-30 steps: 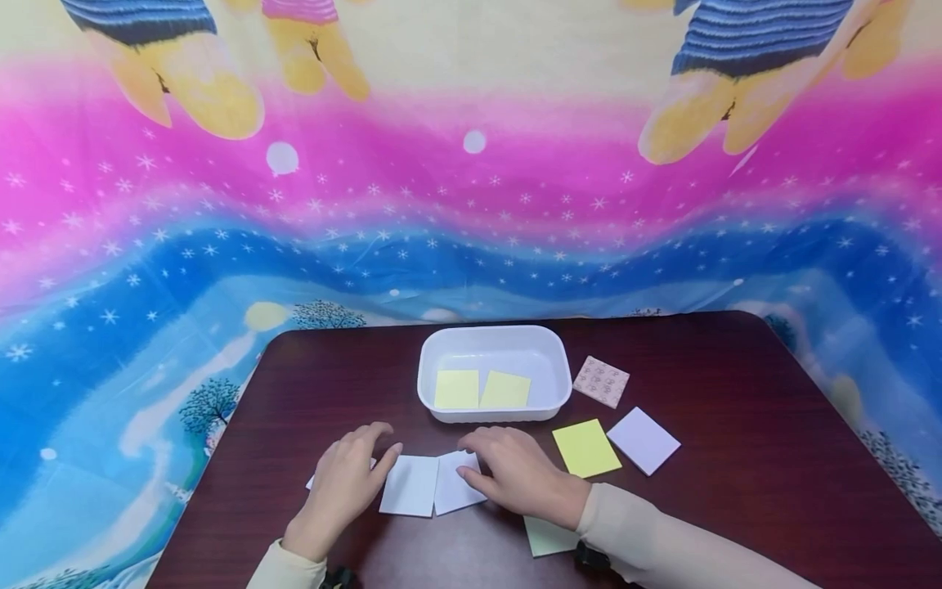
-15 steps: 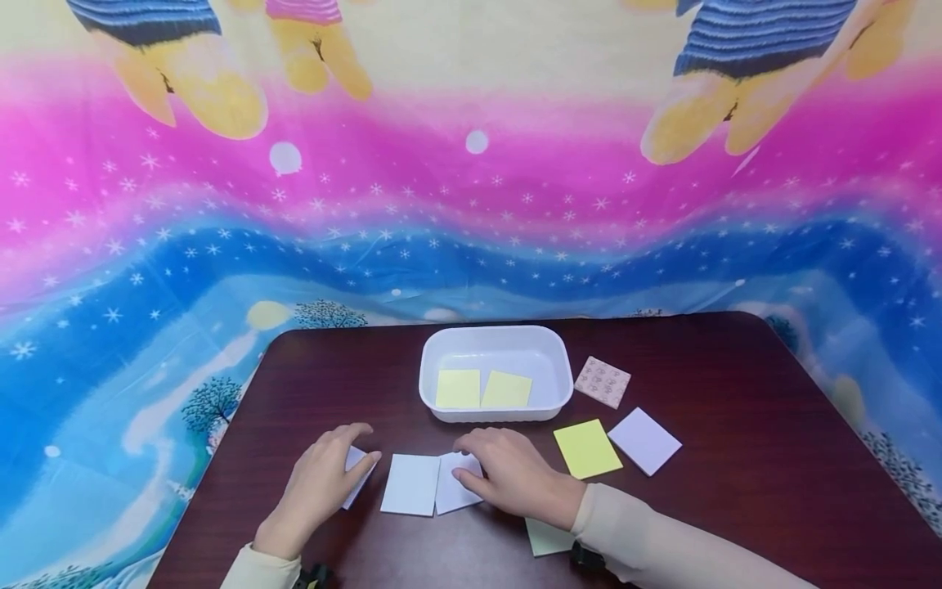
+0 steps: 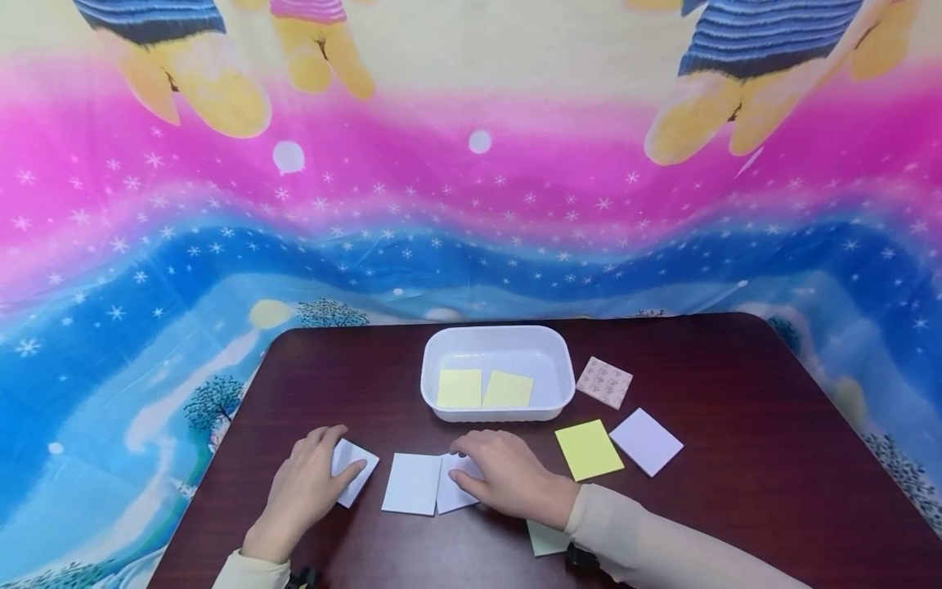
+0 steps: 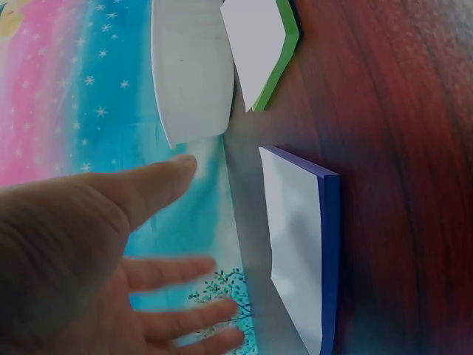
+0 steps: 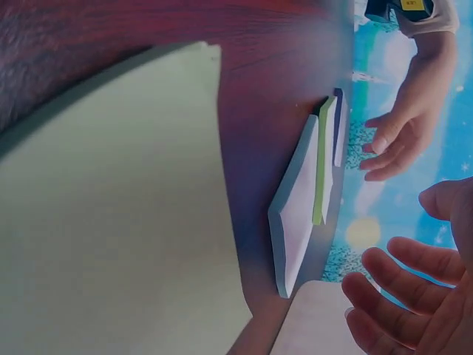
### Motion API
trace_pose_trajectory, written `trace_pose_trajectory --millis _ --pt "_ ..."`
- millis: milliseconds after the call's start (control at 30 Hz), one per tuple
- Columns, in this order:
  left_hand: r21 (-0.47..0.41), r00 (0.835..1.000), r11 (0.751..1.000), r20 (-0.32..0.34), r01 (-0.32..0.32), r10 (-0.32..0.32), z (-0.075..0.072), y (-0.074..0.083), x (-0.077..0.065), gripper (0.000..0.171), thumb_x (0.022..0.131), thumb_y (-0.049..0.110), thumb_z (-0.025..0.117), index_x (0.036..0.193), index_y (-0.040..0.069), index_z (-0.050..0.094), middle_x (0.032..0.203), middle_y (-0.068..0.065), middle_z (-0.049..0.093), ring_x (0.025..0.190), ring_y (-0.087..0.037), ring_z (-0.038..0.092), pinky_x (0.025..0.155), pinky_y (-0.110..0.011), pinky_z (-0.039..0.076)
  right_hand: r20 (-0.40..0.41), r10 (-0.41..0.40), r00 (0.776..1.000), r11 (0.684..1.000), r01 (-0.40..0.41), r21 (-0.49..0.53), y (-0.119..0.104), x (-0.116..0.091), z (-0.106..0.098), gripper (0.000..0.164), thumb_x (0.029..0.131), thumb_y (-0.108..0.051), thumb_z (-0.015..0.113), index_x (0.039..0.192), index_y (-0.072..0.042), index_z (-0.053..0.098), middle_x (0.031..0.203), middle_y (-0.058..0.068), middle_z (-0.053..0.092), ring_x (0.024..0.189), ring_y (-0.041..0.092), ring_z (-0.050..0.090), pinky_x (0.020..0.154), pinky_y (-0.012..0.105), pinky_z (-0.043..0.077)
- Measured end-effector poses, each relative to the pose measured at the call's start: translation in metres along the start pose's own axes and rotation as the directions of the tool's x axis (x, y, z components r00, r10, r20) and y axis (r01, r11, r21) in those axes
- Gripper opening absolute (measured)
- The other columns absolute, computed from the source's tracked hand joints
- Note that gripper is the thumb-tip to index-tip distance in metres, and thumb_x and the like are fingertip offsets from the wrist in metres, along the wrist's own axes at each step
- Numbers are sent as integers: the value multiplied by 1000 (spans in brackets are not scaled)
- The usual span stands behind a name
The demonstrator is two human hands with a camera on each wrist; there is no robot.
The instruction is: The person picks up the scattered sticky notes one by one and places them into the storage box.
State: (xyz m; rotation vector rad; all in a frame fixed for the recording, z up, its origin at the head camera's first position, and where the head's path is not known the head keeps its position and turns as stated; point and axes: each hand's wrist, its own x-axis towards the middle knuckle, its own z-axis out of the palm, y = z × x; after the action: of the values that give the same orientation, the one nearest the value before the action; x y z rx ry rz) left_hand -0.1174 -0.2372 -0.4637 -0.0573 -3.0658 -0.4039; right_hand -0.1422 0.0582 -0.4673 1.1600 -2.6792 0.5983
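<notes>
1. Here, the left hand (image 3: 305, 487) lay flat on the dark red-brown wooden table (image 3: 736, 491), fingers straight and loosely spread, its tips resting on a small white pad of square notes with a dark blue edge (image 3: 353, 472) — a light touch from above, not a pinch, the sort that holds or slides a pad.
2. The right hand (image 3: 508, 478) rested palm-down as well, its straight fingers on a white note pad tilted beside the left one's neighbour (image 3: 452, 484); the wrist view showed the fingers open, curled round nothing.
3. Between the two hands sat a third white square pad with a green edge (image 3: 412, 484), touched by neither hand, just beside the right hand's pad.
4. Behind them stood a white rectangular plastic tray (image 3: 567, 384) holding two yellow square notes (image 3: 459, 388) side by side — probably where sorted notes go.
5. To the right lay a yellow pad (image 3: 589, 450), a pale lilac pad (image 3: 646, 442) and a small patterned pink square (image 3: 603, 382), well apart from both hands; a pale green sheet (image 3: 545, 538) showed partly under the right sleeve.
</notes>
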Motion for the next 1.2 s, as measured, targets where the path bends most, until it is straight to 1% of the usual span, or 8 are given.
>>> trace_pose_trajectory --millis 100,167,333,567,767,867,1000,1200 --pt "39 998 998 29 56 -57 1 -1 -1 78 77 55 65 130 -1 53 125 -27 53 110 -44 50 77 -58 46 -6 -7 1000 1000 7 -10 -1 0 2 29 89 -38 57 104 -16 67 95 -6 67 83 8 60 72 31 49" --pt "60 996 995 42 74 -76 2 -2 -2 86 74 60 64 130 -4 52 122 -29 53 107 -45 51 75 -58 47 -6 -9 1000 1000 8 -10 -1 0 3 29 88 -38 57 104 -16 68 95 -6 67 84 8 60 72 31 48" --pt "94 997 993 27 75 -78 8 -1 -4 96 66 67 66 126 -7 54 111 -26 57 97 -41 55 68 -56 48 2 -16 1000 1000 16 -10 -2 1 6 29 88 -38 57 104 -15 68 95 -5 67 82 8 59 71 31 48" --pt "121 998 992 44 43 -49 14 0 -7 96 62 59 74 124 -11 53 97 -23 54 85 -35 55 58 -48 49 4 -26 1000 999 26 -26 -3 1 9 29 89 -39 57 104 -16 67 93 -7 66 81 6 58 71 30 48" --pt "108 998 993 18 52 -54 15 -2 -7 89 60 53 78 116 -12 55 89 -20 52 78 -32 52 56 -47 48 1 -29 1000 999 29 -32 -2 -1 11 29 88 -39 57 103 -17 67 92 -6 66 79 6 58 70 29 48" --pt "87 998 994 11 65 -66 16 -3 -6 86 60 52 78 117 -10 56 91 -21 53 80 -34 54 58 -49 48 2 -29 1000 999 29 -32 -2 -1 12 28 88 -39 57 103 -17 67 92 -7 66 80 6 58 70 30 48" --pt "63 997 995 25 78 -79 16 -4 -5 89 60 51 78 124 -5 52 98 -21 55 84 -35 55 60 -50 48 4 -31 1000 999 31 -29 -2 -1 13 28 88 -39 57 103 -17 67 93 -7 66 81 6 58 70 30 48" --pt "66 997 996 25 68 -70 16 -4 -3 90 62 47 78 131 -1 45 100 -20 58 86 -35 57 62 -50 47 6 -32 999 999 32 -29 -4 0 12 28 88 -39 58 103 -17 67 92 -7 66 80 6 58 70 29 48"
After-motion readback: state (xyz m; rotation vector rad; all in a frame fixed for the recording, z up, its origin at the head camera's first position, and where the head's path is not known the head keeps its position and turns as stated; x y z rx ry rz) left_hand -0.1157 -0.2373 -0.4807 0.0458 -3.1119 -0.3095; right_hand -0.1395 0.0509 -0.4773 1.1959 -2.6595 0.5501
